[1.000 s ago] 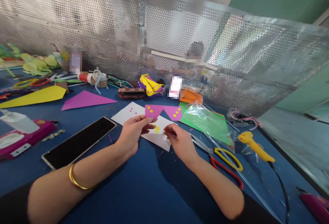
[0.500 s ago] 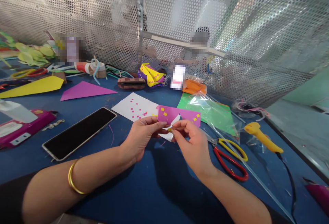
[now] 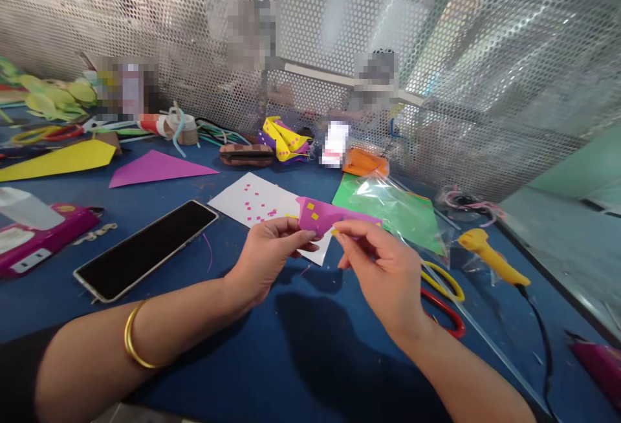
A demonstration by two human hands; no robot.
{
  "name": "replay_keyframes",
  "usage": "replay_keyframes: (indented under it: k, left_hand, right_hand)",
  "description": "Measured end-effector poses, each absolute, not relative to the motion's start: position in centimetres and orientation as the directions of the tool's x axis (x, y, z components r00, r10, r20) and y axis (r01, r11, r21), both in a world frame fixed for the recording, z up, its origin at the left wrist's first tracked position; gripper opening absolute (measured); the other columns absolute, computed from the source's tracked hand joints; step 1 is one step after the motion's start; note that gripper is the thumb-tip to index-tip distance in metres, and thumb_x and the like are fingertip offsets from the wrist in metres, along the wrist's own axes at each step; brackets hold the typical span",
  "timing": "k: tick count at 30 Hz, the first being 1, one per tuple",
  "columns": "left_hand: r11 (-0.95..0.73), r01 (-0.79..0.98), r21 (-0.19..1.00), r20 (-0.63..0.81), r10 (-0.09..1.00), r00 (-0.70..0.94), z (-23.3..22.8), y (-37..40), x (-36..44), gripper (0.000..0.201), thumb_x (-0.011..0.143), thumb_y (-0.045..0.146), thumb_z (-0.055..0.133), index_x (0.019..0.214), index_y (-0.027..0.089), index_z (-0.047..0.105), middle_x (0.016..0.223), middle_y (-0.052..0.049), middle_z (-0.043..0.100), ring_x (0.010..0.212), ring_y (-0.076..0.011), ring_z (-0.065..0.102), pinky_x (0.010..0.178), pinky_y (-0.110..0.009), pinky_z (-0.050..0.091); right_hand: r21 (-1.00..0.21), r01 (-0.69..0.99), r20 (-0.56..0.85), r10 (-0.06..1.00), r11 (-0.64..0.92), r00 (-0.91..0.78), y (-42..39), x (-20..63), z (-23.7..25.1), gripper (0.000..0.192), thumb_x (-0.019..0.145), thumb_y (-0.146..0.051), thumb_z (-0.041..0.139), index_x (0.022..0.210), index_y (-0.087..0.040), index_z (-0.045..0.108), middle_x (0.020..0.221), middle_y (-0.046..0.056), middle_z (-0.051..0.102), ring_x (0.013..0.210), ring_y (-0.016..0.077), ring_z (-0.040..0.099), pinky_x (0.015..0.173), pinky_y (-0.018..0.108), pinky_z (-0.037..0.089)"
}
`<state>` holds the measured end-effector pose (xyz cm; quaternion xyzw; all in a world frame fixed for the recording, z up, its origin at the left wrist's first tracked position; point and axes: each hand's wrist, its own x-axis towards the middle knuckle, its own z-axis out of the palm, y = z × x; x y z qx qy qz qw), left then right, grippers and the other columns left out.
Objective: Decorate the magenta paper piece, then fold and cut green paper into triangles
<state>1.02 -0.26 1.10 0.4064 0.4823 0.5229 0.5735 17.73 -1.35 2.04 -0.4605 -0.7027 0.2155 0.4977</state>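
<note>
Pink folded paper [image 3: 317,215] is pinched in the left hand [image 3: 272,251]; a tiny yellow square [image 3: 334,232] is nipped in the right hand [image 3: 383,268], apparently for sticking on; careful placement is needed.

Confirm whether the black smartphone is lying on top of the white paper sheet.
No, the black smartphone lies flat on the blue table, left of the white paper sheet and not touching it.

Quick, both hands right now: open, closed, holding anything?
Left hand: grip closed on the pink folded paper.
Right hand: grip pinched on a tiny yellow square beside that paper.
</note>
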Motion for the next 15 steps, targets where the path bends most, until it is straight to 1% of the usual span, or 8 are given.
replay_keyframes:
  k: [2, 5, 8, 10, 12, 15]
  left_hand:
    - [0.104, -0.191, 0.976, -0.109, 0.994, -0.014, 1.1, -0.3, 1.1, 0.008, 0.071, 0.022, 0.078, 0.069, 0.017, 0.072, 0.063, 0.001, 0.069, 0.065, -0.0118, 0.068, 0.06, -0.02, 0.045]
    - [0.06, -0.161, 0.985, -0.065, 0.998, -0.021, 1.1, -0.2, 1.2, 0.007, 0.07, 0.022, 0.077, 0.069, 0.016, 0.072, 0.064, 0.001, 0.07, 0.064, -0.0121, 0.067, 0.062, -0.021, 0.048]
    - [0.03, -0.122, 0.992, -0.032, 0.999, -0.022, 1.1, -0.2, 1.3, 0.006, 0.07, 0.022, 0.076, 0.07, 0.016, 0.073, 0.064, 0.0, 0.071, 0.064, -0.0123, 0.066, 0.062, -0.022, 0.05]
    - [0.019, -0.092, 0.996, -0.02, 1.0, -0.019, 1.1, -0.2, 1.2, 0.006, 0.07, 0.022, 0.075, 0.07, 0.016, 0.073, 0.064, 0.0, 0.071, 0.064, -0.0125, 0.066, 0.063, -0.022, 0.05]
    - [0.011, -0.062, 0.998, -0.012, 1.0, -0.017, 1.2, -0.2, 1.1, 0.006, 0.07, 0.021, 0.074, 0.07, 0.016, 0.073, 0.064, -0.001, 0.071, 0.064, -0.013, 0.066, 0.065, -0.023, 0.051]
    - [0.015, -0.043, 0.999, -0.015, 1.0, -0.001, 1.3, -0.3, 1.1, 0.006, 0.071, 0.022, 0.073, 0.072, 0.016, 0.073, 0.067, -0.001, 0.073, 0.067, -0.0142, 0.068, 0.067, -0.024, 0.052]
  right_hand:
    - [-0.741, 0.475, 0.504, 0.861, 0.475, -0.073, -1.1, 18.1, 2.5, 0.013, 0.092, -0.021, 0.058, 0.096, -0.024, 0.069, 0.073, -0.004, 0.067, 0.058, 0.009, 0.063, 0.061, 0.023, 0.054]
    - [-0.739, 0.522, 0.462, 0.884, 0.426, -0.068, -0.7, 18.6, 2.9, 0.013, 0.094, -0.019, 0.054, 0.094, -0.023, 0.066, 0.069, -0.004, 0.065, 0.062, 0.0103, 0.063, 0.064, 0.024, 0.053]
    - [-0.737, 0.533, 0.435, 0.895, 0.415, -0.096, -0.5, 18.9, 3.2, 0.012, 0.095, -0.02, 0.051, 0.094, -0.023, 0.062, 0.071, -0.003, 0.064, 0.067, 0.0114, 0.063, 0.066, 0.026, 0.052]
    - [-0.722, 0.535, 0.456, 0.883, 0.439, -0.109, -0.3, 19.1, 3.3, 0.01, 0.095, -0.02, 0.051, 0.093, -0.023, 0.061, 0.076, -0.002, 0.065, 0.07, 0.0124, 0.063, 0.068, 0.027, 0.051]
    - [-0.684, 0.551, 0.507, 0.855, 0.478, -0.112, -0.1, 19.3, 3.5, 0.009, 0.094, -0.021, 0.052, 0.091, -0.023, 0.061, 0.08, -0.001, 0.066, 0.076, 0.014, 0.063, 0.071, 0.029, 0.05]
    - [-0.63, 0.556, 0.57, 0.809, 0.542, -0.143, 0.5, 19.6, 3.6, 0.009, 0.091, -0.02, 0.056, 0.086, -0.023, 0.062, 0.089, 0.001, 0.065, 0.09, 0.0172, 0.062, 0.082, 0.033, 0.05]
